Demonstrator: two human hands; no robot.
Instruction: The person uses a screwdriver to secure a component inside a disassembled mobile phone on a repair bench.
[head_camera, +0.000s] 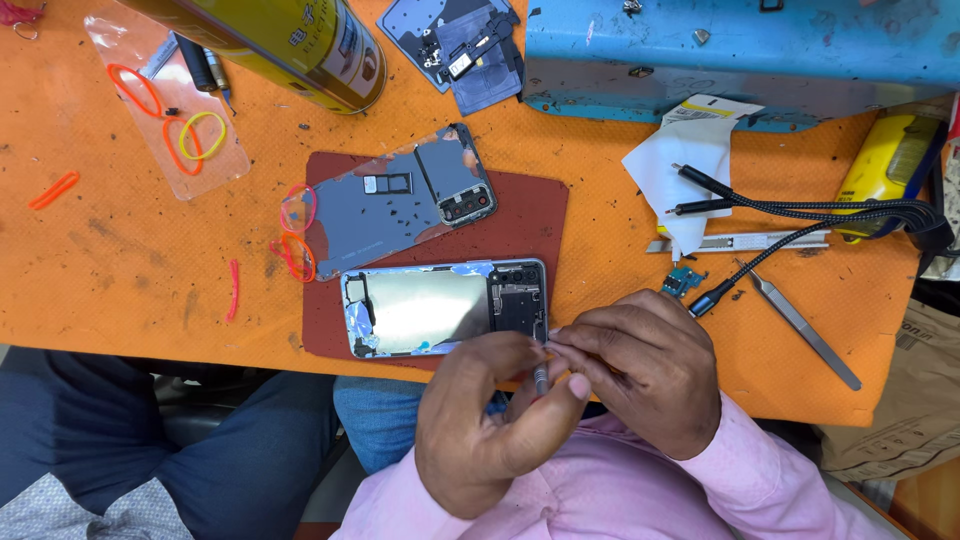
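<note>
Phone (445, 308) lies opened on the red mat (540, 215), internals exposed; its back cover (395, 200) sits just beyond it, already off. At the near edge, your left hand (490, 420) and right hand (645, 370) pinch a small screwdriver (541, 378) together; reassembly not begun.

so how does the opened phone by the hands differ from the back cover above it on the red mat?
The opened phone lies level with the table edge and shows a shiny metal plate and dark circuitry; the back cover sits tilted and shows a flat grey inner face. The phone touches the left hand and right hand, which pinch a small metal tool; the cover is untouched, with orange rubber bands at its end. Both rest on the red mat.
</note>
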